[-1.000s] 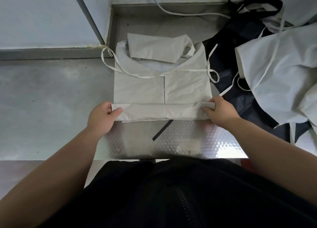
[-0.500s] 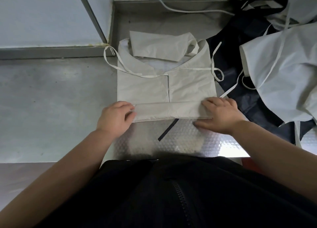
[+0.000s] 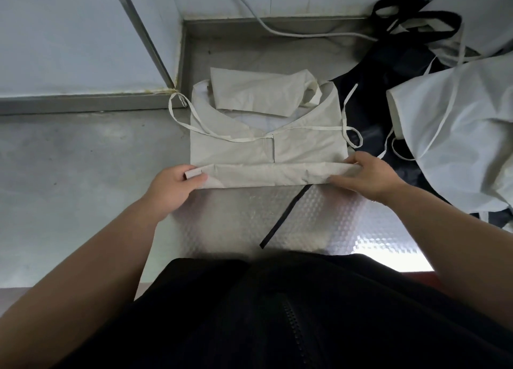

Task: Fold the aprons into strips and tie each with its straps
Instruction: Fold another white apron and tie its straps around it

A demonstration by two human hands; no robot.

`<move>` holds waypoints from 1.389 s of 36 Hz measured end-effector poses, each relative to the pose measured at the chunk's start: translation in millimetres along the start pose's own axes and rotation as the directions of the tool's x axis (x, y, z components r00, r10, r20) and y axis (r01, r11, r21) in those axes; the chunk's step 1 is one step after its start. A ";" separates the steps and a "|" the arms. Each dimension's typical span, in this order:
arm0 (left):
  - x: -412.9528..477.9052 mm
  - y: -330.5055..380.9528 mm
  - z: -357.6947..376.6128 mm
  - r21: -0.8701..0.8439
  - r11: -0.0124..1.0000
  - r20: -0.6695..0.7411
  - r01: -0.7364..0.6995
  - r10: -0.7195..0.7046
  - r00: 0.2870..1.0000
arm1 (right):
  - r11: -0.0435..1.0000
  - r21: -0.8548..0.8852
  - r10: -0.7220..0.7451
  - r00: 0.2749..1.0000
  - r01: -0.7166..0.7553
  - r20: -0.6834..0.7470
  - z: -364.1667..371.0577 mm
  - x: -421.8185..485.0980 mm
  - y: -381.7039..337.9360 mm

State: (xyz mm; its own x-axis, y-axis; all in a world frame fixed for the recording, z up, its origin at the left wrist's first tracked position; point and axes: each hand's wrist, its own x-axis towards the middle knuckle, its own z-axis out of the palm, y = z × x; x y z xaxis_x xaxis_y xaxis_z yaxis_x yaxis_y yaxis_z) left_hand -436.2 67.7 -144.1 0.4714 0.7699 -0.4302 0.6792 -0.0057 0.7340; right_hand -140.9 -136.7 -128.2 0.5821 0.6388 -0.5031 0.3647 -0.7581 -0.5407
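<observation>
The pale beige cloth apron (image 3: 305, 146) lies flat on the grey metal table (image 3: 83, 160), both ends of its folded near edge (image 3: 266, 175) pinched by the left hand (image 3: 172, 186) and, it seems, the right hand (image 3: 369, 174), so it could go crooked if one rolls faster

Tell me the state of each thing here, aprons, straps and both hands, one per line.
Beige apron: partly folded, near edge turned into a band.
Straps: loose, untied.
Left hand: grips band's left end.
Right hand: grips band's right end.
White aprons: unfolded, heaped.
Black apron: crumpled.
</observation>
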 end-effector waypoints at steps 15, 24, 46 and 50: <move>18.7 4.2 19.3 0.439 0.897 -0.261 -0.054 0.185 0.947 | 0.800 -0.599 -0.188 0.965 0.044 -0.180 17.8 18.3 -9.0; 13.5 0.8 13.8 0.535 0.783 0.088 -0.316 0.321 0.943 | 0.763 -0.589 -0.269 0.959 0.267 0.086 11.0 14.4 -5.0; 46.9 25.6 0.1 0.390 0.915 0.018 -0.104 0.105 0.994 | 0.952 -0.296 -0.077 0.997 0.073 -0.003 0.2 46.4 -21.0; 50.1 19.2 8.3 0.580 0.801 -0.024 -0.145 0.195 0.981 | 0.829 -0.551 -0.134 0.991 0.095 -0.031 7.5 48.8 -24.4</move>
State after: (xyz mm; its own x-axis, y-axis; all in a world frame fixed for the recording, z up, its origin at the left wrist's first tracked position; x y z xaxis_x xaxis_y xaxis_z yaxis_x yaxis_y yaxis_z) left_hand -394.9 100.9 -155.9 0.5809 0.7691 -0.2665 0.8025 -0.4864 0.3455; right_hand -126.8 -86.0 -144.6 0.5501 0.7302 -0.4052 0.7581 -0.6402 -0.1246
